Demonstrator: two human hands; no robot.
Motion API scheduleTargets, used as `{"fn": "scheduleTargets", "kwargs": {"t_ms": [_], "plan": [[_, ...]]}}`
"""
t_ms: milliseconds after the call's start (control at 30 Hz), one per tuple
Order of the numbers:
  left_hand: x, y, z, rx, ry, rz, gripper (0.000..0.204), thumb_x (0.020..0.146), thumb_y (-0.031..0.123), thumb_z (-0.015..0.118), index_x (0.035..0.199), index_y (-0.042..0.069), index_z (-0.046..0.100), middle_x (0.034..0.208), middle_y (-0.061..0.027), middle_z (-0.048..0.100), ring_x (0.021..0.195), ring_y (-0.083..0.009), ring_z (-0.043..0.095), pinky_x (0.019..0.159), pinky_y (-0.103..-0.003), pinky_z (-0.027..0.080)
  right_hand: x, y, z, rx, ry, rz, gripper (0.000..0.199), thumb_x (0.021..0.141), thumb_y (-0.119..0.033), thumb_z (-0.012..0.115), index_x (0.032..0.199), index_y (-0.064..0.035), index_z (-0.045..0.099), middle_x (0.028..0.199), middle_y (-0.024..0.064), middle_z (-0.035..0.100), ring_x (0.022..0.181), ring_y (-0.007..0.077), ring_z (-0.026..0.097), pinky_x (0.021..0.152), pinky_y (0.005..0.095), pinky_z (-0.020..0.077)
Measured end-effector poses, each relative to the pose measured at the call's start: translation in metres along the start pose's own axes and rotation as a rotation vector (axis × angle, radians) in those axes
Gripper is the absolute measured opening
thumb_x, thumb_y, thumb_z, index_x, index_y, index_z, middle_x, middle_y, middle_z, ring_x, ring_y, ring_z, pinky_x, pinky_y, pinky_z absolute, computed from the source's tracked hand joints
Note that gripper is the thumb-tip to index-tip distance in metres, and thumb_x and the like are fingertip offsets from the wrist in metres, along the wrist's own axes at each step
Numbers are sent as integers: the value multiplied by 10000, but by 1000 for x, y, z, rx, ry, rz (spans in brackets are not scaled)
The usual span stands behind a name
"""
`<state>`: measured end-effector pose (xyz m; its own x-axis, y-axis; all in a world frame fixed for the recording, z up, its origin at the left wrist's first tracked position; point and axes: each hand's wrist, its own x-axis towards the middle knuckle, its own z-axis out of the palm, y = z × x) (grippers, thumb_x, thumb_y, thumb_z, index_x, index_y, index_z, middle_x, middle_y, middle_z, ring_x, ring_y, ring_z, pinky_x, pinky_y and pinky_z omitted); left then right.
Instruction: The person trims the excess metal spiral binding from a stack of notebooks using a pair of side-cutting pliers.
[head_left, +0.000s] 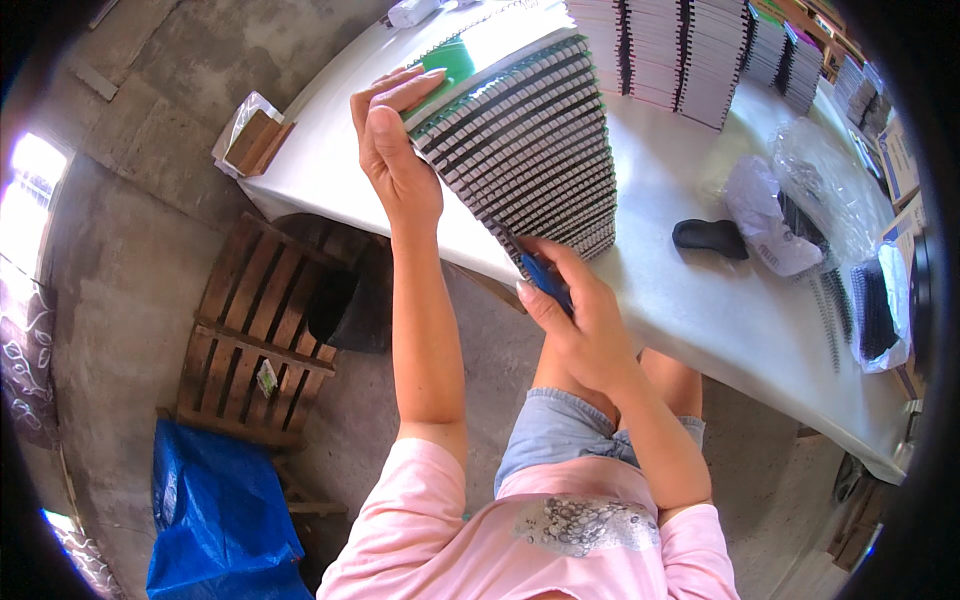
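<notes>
A stack of spiral-bound books stands tilted at the near edge of the white table, its black coil spines facing me. My left hand grips the stack's upper left corner, with the thumb on the spine side and fingers over a green cover. In my right hand is a pair of blue-handled pliers. Their dark tip meets the lower left edge of the spines, where a coil end seems to be; the exact contact is too small to make out.
More bound books stand in stacks at the back of the white table. To the right lie a black object, plastic bags and loose black coils. A wooden slatted piece and a blue tarp are at left.
</notes>
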<state>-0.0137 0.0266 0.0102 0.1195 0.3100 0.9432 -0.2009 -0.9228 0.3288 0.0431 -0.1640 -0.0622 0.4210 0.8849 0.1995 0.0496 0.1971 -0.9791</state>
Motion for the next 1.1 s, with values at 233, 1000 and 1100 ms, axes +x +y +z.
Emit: {"fn": "scheduleTargets", "kwargs": {"t_ms": [233,1000,1100], "plan": [[0,0,3,-79,58,-43,603,991,458,283,913,43,713,977,-93,593,1067,-238,514,974,-372,356,0,9,0,-922,311,-569,433,811,-242,627,1224,-148,535,1050,117,529,942,296,518,809,430,407],[-1,-6,3,-114,63,-55,605,977,498,297,916,65,714,980,-82,595,1074,-227,519,985,-363,348,-3,20,-2,-950,326,-550,443,807,-258,625,1234,-173,544,1075,103,509,989,275,496,891,444,350],[0,-4,2,-57,62,-48,617,976,504,286,916,63,713,979,-86,594,1074,-229,518,986,-366,349,0,20,-3,-994,325,-576,429,796,-254,631,1214,-185,562,1073,98,514,979,268,506,876,433,361]]}}
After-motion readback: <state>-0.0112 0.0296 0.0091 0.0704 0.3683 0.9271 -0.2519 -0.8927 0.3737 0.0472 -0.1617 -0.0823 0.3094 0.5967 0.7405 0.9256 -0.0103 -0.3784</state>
